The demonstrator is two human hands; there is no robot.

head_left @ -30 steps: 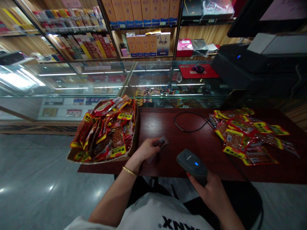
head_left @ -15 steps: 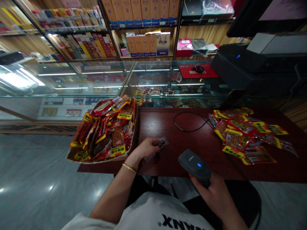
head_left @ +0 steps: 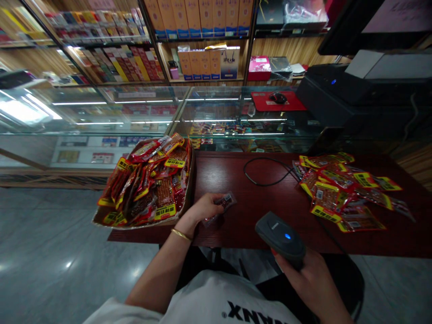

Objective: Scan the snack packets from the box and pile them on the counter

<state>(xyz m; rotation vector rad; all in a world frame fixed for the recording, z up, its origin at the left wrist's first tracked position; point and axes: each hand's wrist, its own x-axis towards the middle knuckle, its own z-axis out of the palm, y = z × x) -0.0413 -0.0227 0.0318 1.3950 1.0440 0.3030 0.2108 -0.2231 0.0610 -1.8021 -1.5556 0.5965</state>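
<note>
My left hand is closed on a small clear snack packet against the dark red table, with the packet's barcode end showing past my fingers. In my right hand is a dark grey barcode scanner with a blue light on top, its head angled toward the packet but apart from it. Left of my left hand, a cardboard box is heaped with red and yellow snack packets. Several similar packets lie in a loose pile at the table's right.
A black cable loops across the table. Behind it stands a glass display counter bearing a red mouse pad and a mouse. A dark printer-like machine sits at the right, below a monitor.
My right hand has shifted the scanner slightly to the right, away from the packet. My left hand keeps its hold on the packet in nearly the same spot.
</note>
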